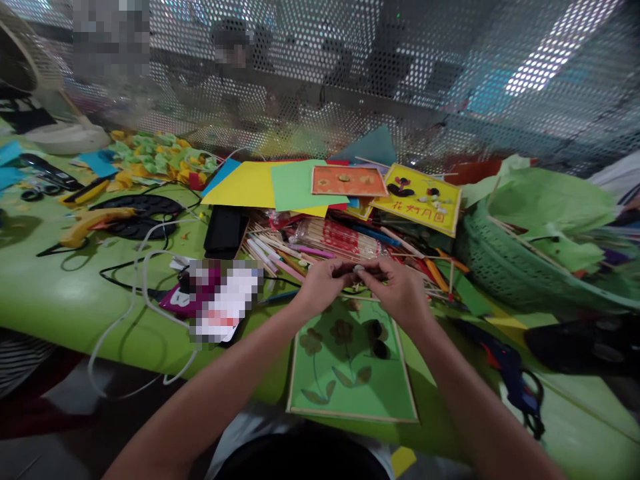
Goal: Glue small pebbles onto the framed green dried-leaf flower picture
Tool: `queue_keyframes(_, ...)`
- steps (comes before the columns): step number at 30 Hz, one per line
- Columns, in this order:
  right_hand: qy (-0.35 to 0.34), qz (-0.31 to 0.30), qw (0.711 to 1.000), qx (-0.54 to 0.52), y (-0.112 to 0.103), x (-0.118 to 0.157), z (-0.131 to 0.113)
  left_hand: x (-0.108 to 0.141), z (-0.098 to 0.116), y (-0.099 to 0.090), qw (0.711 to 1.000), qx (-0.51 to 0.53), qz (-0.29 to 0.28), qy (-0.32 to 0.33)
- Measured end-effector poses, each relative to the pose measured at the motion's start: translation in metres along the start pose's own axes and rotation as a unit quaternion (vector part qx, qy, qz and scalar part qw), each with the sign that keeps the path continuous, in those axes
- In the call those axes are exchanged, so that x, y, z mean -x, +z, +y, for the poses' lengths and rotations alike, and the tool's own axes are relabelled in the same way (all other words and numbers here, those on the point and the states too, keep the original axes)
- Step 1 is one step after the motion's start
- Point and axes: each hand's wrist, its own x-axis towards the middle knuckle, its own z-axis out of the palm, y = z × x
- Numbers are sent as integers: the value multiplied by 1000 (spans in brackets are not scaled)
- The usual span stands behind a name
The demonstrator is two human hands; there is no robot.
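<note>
My left hand (325,283) and my right hand (397,290) meet above the top edge of a green card (350,393). A small pale piece (359,269) is pinched between the fingertips of my right hand. The fingers of my left hand are closed beside it, and what they hold, if anything, is too small to make out. Thin wooden strips frame the card. Brown petal flowers, drawn stems and leaves, and dark round pieces lie on it.
Behind my hands lie wooden sticks (350,237), pens and coloured paper (245,190). A green basket (505,273) stands right, near a dark blue glue gun (517,383). A yellow glue gun (95,223), cables and phone (227,307) lie left.
</note>
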Motion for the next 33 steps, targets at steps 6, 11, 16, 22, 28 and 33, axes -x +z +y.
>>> queue_keyframes(6, -11, 15, 1000, 12, -3, 2, -7, 1, 1, -1, 1000, -13, -1, 0)
queue_keyframes(11, 1, 11, 1000, 0, -3, 2, -5, 1, 5, -3, 999, -32, -13, 0)
queue_keyframes(16, 45, 8, 997, -65, -1, 4, 1, 0, 4, -4, 1000, -22, -22, 3)
queue_keyframes(22, 91, 56, 992, -65, -9, -1, 10, 1, 7, -6, 999, -36, -14, 2)
queue_keyframes(28, 89, 98, 991, 30, -19, -8, 47, 1, 6, -8, 998, 18, 30, -50)
queue_keyframes(33, 41, 130, 974, 179, -26, -13, 57, 4, 10, -9, 995, 31, 42, -87)
